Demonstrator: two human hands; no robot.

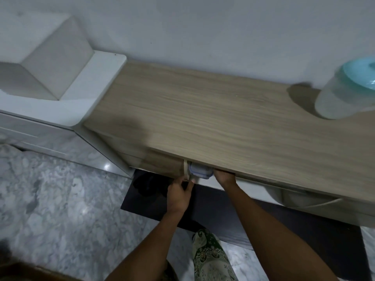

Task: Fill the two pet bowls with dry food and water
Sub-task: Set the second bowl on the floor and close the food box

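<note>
Under the front edge of the wooden tabletop (223,118) there's a small clear container (200,171) with a blue-trimmed clip lid, only partly poking out, so what's inside is anyone's guess. It sits right in the opening below the top, tucked against a pale cabinet door edge (185,169).

The person's left hand (179,194) is pinching that door edge, fingers closed on it, just beside the container. Right hand (224,177) reaches in under the tabletop right next to the container's other side, but the fingers vanish beneath the wood, so I honestly can't tell if it's gripping the container or just touching it.

Further out: a frosted plastic jug (343,96) with a teal lid stands at the far right end of the tabletop, near the wall, well apart from the hands. To the left is a white cabinet (81,88) with a pale block-shaped thing (50,63) on it. Floor is grey marble (50,199), with a dark mat (213,209) right below the cupboard. A bit of green patterned clothing (211,258) shows between the arms.
</note>
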